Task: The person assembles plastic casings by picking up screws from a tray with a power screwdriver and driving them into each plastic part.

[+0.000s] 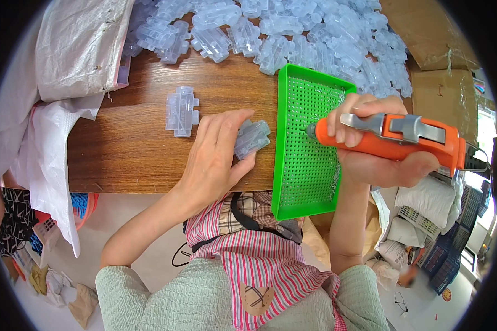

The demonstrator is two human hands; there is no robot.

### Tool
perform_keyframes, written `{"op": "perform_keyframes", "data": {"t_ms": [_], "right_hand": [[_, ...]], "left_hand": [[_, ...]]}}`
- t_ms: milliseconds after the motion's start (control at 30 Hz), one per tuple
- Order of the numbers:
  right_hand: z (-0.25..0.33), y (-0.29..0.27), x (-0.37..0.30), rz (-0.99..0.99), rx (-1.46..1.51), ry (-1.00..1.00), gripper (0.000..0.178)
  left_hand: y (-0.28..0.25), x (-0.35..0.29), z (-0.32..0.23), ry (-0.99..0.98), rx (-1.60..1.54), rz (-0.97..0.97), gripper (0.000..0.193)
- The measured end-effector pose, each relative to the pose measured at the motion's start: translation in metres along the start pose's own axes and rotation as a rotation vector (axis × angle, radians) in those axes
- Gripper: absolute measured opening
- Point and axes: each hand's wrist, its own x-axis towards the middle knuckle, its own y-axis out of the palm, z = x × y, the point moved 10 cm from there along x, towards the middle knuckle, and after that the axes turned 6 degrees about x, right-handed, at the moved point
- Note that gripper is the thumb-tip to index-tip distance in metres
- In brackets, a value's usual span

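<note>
The brown wooden bench (127, 160) spreads beneath both hands, its near edge passing under the left wrist. Bare wood gives open room to the left of the left hand and beyond it. That room ends on the far side at a heap of clear plastic housings (292, 33), and on the far left at a white woven sack (83, 49), which drapes over the bench's side. Cardboard (442, 99) stands beyond the right hand, on its right. Between the hands lies a green perforated tray (280, 143) with raised walls; its near end appears to jut past the bench edge, and only a narrow gap parts it from the left hand's work.

The right hand (375, 168) is wrapped firmly around an orange power driver (381, 142), whose tip points left over the tray's grid. The left hand (218, 140) is half curled, thumb and fingers around one clear housing (252, 140), just beside the tray. A loose housing (181, 112) lies left of that hand, apart from it. Small metallic pieces (337, 176) gather along the tray's right side, near the right wrist.
</note>
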Motion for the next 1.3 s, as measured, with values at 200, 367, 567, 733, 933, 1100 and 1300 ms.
{"op": "perform_keyframes", "data": {"t_ms": [200, 367, 567, 733, 933, 1100, 1300], "right_hand": [[-0.014, -0.013, -0.009, -0.165, -0.087, 0.06, 0.095], [-0.014, -0.004, -0.007, -0.027, 0.001, 0.001, 0.095], [-0.019, -0.005, -0.01, -0.066, -0.012, 0.097, 0.095], [0.021, 0.026, 0.001, -0.009, -0.028, 0.057, 0.093], [-0.002, 0.052, 0.002, 0.149, 0.077, 0.169, 0.065], [-0.021, 0.078, 0.002, 0.246, 0.126, 0.252, 0.049], [-0.038, 0.087, -0.001, 0.124, -0.021, 0.393, 0.065]], "left_hand": [[0.005, -0.004, 0.003, -0.011, 0.023, -0.046, 0.066], [0.005, -0.004, 0.003, -0.009, 0.034, -0.021, 0.068], [0.005, -0.008, 0.006, -0.017, 0.011, -0.047, 0.071], [0.004, -0.005, 0.003, -0.001, -0.027, -0.06, 0.068], [0.001, -0.007, 0.004, -0.011, -0.028, -0.067, 0.068], [0.003, -0.006, 0.004, -0.011, -0.045, -0.062, 0.069], [0.001, -0.006, 0.006, -0.003, -0.059, -0.07, 0.07]]}}
